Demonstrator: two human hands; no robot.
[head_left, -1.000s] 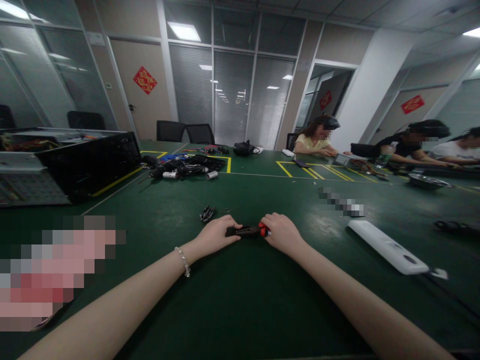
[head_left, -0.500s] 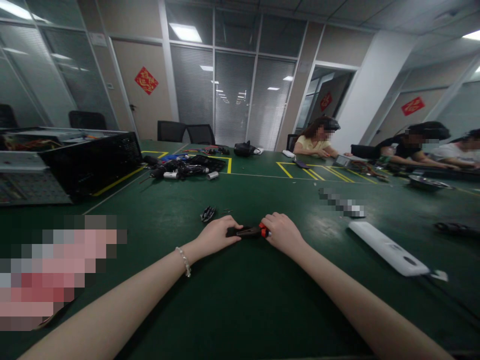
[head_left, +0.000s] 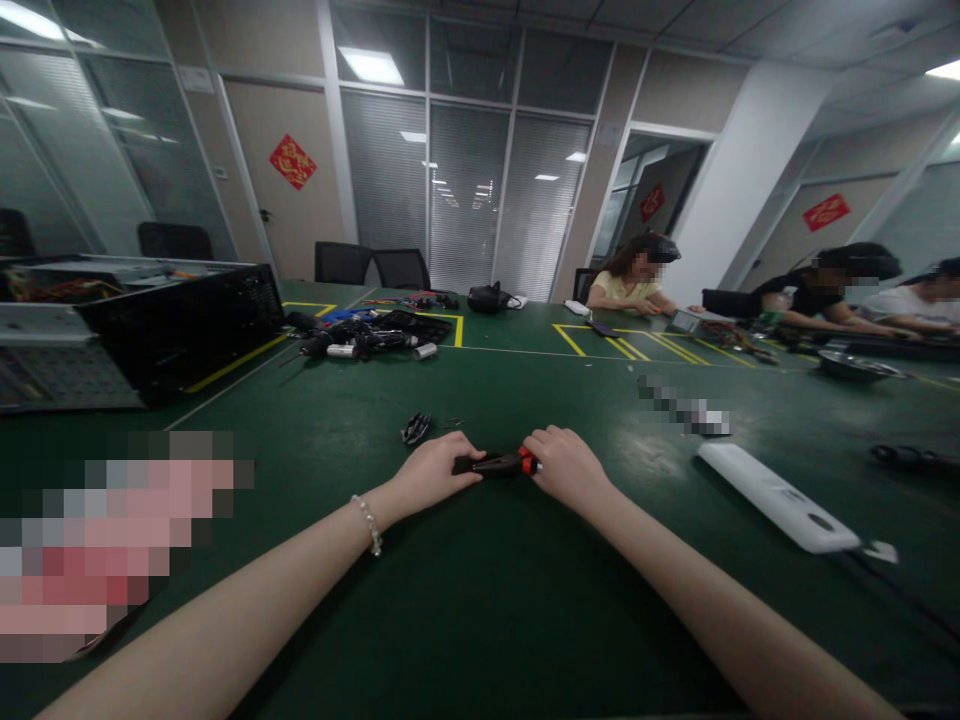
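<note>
Over the green table (head_left: 480,590), my right hand (head_left: 568,468) is closed round the red-and-black handles of a pair of pliers (head_left: 504,464). Their dark jaws point left, towards my left hand (head_left: 435,470). Thumb and fingers of that hand pinch a small black piece (head_left: 466,464) at the jaw end. Its exact kind is too dark to make out, and I cannot tell whether the jaws grip it. A little beyond my left hand lies a small heap of dark metallic parts (head_left: 416,428), with thin bits beside it.
A white power strip (head_left: 780,495) with a cable lies right of my right arm. An opened computer case (head_left: 202,330) stands at the left. Farther back are a pile of tools and cables (head_left: 375,335) and a metal bowl (head_left: 855,365). Several people sit at the far right.
Almost nothing differs. Both hands keep their hold at the same spot, with the pliers at most turned very slightly.
</note>
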